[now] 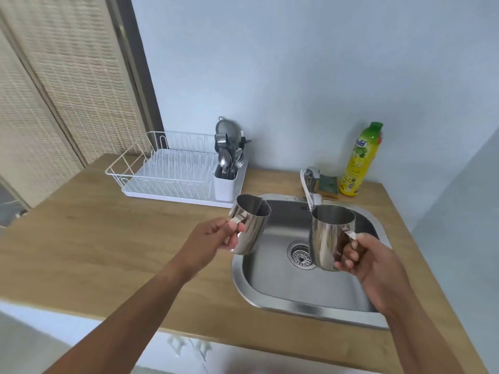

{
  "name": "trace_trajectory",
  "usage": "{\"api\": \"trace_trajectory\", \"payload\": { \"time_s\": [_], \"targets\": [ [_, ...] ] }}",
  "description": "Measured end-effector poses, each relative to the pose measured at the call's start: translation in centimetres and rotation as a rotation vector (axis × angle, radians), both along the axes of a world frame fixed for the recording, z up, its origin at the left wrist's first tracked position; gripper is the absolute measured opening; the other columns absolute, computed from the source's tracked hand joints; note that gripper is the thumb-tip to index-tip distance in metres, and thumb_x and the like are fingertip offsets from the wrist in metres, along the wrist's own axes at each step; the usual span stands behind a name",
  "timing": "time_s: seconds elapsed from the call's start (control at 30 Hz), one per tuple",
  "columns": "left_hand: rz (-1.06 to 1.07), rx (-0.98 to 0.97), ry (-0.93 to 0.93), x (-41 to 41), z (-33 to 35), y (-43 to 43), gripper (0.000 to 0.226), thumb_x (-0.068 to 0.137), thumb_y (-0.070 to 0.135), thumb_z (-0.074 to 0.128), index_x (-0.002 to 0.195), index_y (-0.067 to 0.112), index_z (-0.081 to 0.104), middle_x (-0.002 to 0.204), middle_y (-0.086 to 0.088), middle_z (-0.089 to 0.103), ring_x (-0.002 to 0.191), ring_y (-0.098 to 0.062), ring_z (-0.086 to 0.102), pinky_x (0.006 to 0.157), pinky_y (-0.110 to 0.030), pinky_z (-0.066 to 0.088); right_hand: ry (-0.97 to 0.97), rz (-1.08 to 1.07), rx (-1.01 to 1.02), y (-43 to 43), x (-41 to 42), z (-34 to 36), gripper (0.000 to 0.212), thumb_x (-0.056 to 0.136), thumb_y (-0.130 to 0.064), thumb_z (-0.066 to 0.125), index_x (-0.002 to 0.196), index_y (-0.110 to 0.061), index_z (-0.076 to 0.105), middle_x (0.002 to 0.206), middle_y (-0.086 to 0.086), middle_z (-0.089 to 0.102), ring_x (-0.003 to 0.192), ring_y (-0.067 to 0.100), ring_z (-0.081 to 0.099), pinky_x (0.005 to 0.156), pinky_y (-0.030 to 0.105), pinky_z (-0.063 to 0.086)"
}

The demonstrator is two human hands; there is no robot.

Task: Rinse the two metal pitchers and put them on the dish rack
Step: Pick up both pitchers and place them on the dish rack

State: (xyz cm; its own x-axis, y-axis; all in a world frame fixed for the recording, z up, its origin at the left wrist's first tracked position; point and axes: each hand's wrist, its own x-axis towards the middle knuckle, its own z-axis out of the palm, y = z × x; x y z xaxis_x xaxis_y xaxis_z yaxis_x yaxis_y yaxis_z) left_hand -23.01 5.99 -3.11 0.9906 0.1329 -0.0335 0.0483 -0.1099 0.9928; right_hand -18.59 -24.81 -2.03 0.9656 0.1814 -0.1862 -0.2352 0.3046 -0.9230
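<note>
I hold two shiny metal pitchers by their handles. My left hand (pixel 216 234) grips the smaller pitcher (pixel 252 225) over the sink's left rim, tilted slightly left. My right hand (pixel 370 259) grips the larger pitcher (pixel 328 237), upright above the steel sink (pixel 272 290), just below the faucet spout (pixel 310 190). No water is seen running. The white wire dish rack (pixel 167 171) sits on the counter behind and left of the sink, its plate slots bare.
The rack's white cutlery holder (pixel 225 184) is full of spoons and forks, with a metal strainer (pixel 226 128) behind it. A yellow dish-soap bottle (pixel 360 160) and a green sponge (pixel 328 184) stand behind the sink. The wooden counter (pixel 94 244) extends left.
</note>
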Motion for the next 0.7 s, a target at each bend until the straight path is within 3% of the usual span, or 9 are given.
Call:
{"api": "trace_trajectory", "payload": {
  "time_s": [0.13, 0.23, 0.33, 0.4, 0.47, 0.53, 0.63, 0.7],
  "targets": [
    [0.062, 0.079, -0.046, -0.2, 2.2, 4.7, 0.026, 0.100, 0.020, 0.053, 0.098, 0.006, 0.075, 0.067, 0.002, 0.060, 0.072, -0.017, 0.056, 0.088, -0.041, 0.056, -0.069, 0.094, 0.050, 4.2, 0.9, 2.5, 0.034, 0.102, -0.019, 0.035, 0.074, -0.008, 0.050, 0.061, 0.003, 0.039, 0.055, 0.019, 0.041, 0.069, 0.043, 0.046],
    [0.105, 0.179, -0.093, 0.7, 3.4, 9.8, 0.023, 0.097, 0.028, 0.059, 0.087, 0.016, 0.076, 0.064, 0.005, 0.058, 0.065, -0.009, 0.055, 0.077, -0.032, 0.051, -0.156, 0.163, 0.058, 8.8, 2.8, 4.3, 0.031, 0.100, -0.023, 0.041, 0.081, -0.008, 0.059, 0.065, 0.003, 0.044, 0.056, 0.016, 0.045, 0.070, 0.041, 0.049],
    [0.126, 0.364, -0.126, 2.1, 4.3, 15.5, 0.026, 0.095, 0.030, 0.061, 0.073, 0.022, 0.072, 0.061, 0.007, 0.059, 0.061, -0.004, 0.052, 0.067, -0.022, 0.042, -0.297, 0.141, -0.062, 14.9, 5.0, 5.6, 0.026, 0.091, -0.025, 0.054, 0.079, -0.013, 0.074, 0.065, 0.001, 0.050, 0.058, 0.014, 0.047, 0.064, 0.034, 0.053],
    [0.129, 0.499, -0.128, 3.6, 5.4, 19.4, 0.027, 0.096, 0.026, 0.060, 0.071, 0.019, 0.070, 0.062, 0.005, 0.059, 0.058, 0.000, 0.049, 0.060, -0.020, 0.037, -0.386, 0.096, -0.163, 19.3, 6.7, 6.1, 0.027, 0.097, -0.016, 0.053, 0.081, -0.011, 0.075, 0.063, -0.004, 0.054, 0.062, 0.016, 0.046, 0.063, 0.031, 0.052],
    [0.118, 0.651, -0.131, 5.2, 6.9, 23.0, 0.029, 0.094, 0.028, 0.061, 0.066, 0.028, 0.067, 0.062, 0.010, 0.062, 0.053, -0.002, 0.049, 0.054, -0.020, 0.035, -0.472, 0.059, -0.303, 23.7, 8.2, 6.8, 0.025, 0.100, -0.007, 0.051, 0.086, 0.000, 0.070, 0.062, -0.011, 0.064, 0.060, 0.012, 0.049, 0.065, 0.027, 0.050],
    [0.097, 0.854, -0.105, 7.2, 8.0, 26.6, 0.029, 0.095, 0.030, 0.059, 0.067, 0.037, 0.064, 0.064, 0.014, 0.064, 0.053, -0.003, 0.051, 0.052, -0.023, 0.037, -0.599, 0.045, -0.522, 28.3, 10.0, 7.3, 0.022, 0.098, -0.010, 0.053, 0.083, -0.004, 0.069, 0.066, -0.009, 0.068, 0.060, 0.007, 0.056, 0.063, 0.021, 0.047],
    [0.042, 1.184, -0.059, 10.6, 8.6, 31.0, 0.019, 0.096, 0.032, 0.055, 0.086, 0.031, 0.071, 0.083, 0.011, 0.071, 0.071, -0.007, 0.059, 0.063, -0.027, 0.042, -0.812, 0.122, -0.909, 34.6, 13.4, 6.5, 0.029, 0.097, -0.015, 0.054, 0.069, -0.022, 0.061, 0.071, -0.003, 0.056, 0.075, 0.015, 0.052, 0.065, 0.021, 0.035],
    [-0.020, 1.360, -0.066, 13.3, 8.2, 33.5, 0.020, 0.095, 0.033, 0.056, 0.092, 0.027, 0.075, 0.096, 0.009, 0.073, 0.085, -0.012, 0.062, 0.068, -0.028, 0.042, -0.940, 0.169, -1.164, 38.3, 15.9, 5.1, 0.027, 0.096, -0.011, 0.051, 0.074, -0.024, 0.060, 0.081, -0.003, 0.057, 0.087, 0.018, 0.054, 0.072, 0.025, 0.037]
  ]
}}
